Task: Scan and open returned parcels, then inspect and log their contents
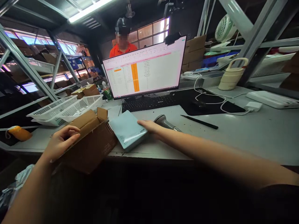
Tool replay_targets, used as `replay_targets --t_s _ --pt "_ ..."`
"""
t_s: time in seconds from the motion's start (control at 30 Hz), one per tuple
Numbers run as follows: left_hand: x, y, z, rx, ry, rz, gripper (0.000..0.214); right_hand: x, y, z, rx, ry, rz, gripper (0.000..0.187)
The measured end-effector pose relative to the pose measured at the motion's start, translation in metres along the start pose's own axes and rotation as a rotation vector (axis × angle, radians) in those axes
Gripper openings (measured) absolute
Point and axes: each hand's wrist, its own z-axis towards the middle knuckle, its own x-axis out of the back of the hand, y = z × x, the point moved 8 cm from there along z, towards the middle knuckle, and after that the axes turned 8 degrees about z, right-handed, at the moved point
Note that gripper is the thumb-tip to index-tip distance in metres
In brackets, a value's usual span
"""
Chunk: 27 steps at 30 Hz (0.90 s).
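Note:
My left hand [63, 140] is at the near-left rim of a brown cardboard box [91, 149], its fingers curled and its thumb along the edge. The box is tilted and juts past the desk's front edge, with its flaps standing up; its inside is hidden. My right hand [149, 126] grips the right side of a flat light-blue box [128, 129], which has a small barcode label near its corner. That blue box lies at the desk's front edge, right beside the cardboard box. Just behind my right hand is a grey handheld scanner [163, 120].
A monitor [149, 73] with a spreadsheet stands behind a black keyboard [149, 102]. White baskets [81, 105] are at the left. A black pen-like tool [199, 122], a mouse pad [210, 104] and white cables lie right. A person in an orange shirt [130, 47] is beyond the monitor.

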Motion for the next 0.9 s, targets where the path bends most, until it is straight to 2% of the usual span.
replay_targets --t_s 0.07,0.13,0.2,0.23,0.3,0.37,0.47,0.5,0.57,0.63,0.73,0.9 --pt "0.006 -0.006 -0.004 0.025 0.085 0.053 0.027 0.019 -0.016 -0.005 0.052 0.019 -0.078 0.04" --pt "0.013 -0.011 -0.006 0.055 0.156 0.164 0.03 0.046 -0.038 -0.012 0.172 0.053 -0.224 0.05" --pt "0.017 -0.018 -0.006 0.093 0.186 0.267 0.038 0.072 -0.054 -0.022 0.283 0.113 -0.525 0.061" --pt "0.017 -0.023 -0.005 0.12 0.187 0.297 0.04 0.083 -0.054 -0.025 0.286 0.133 -0.689 0.066" --pt "0.016 -0.033 -0.002 0.178 0.172 0.295 0.038 0.102 -0.035 -0.028 0.157 0.129 -0.88 0.078" --pt "0.012 -0.039 0.001 0.202 0.131 0.249 0.04 0.114 0.001 -0.031 -0.077 0.068 -0.748 0.087" --pt "0.012 -0.037 0.003 0.168 0.133 0.246 0.04 0.11 0.046 -0.037 -0.333 -0.004 -0.268 0.08" --pt "0.015 -0.036 0.002 0.154 0.167 0.25 0.037 0.106 0.053 -0.039 -0.377 -0.017 -0.148 0.076" --pt "0.021 -0.036 0.0 0.138 0.231 0.205 0.028 0.101 0.052 -0.042 -0.396 -0.036 -0.043 0.071" --pt "0.02 -0.041 0.0 0.136 0.218 0.155 0.03 0.099 0.035 -0.044 -0.37 -0.057 -0.058 0.066" --pt "0.016 -0.049 0.001 0.154 0.142 0.169 0.033 0.095 -0.004 -0.054 -0.336 -0.145 -0.083 0.057" --pt "0.016 -0.05 0.002 0.241 0.131 0.239 0.019 0.082 -0.057 -0.079 -0.312 -0.272 -0.167 0.044"
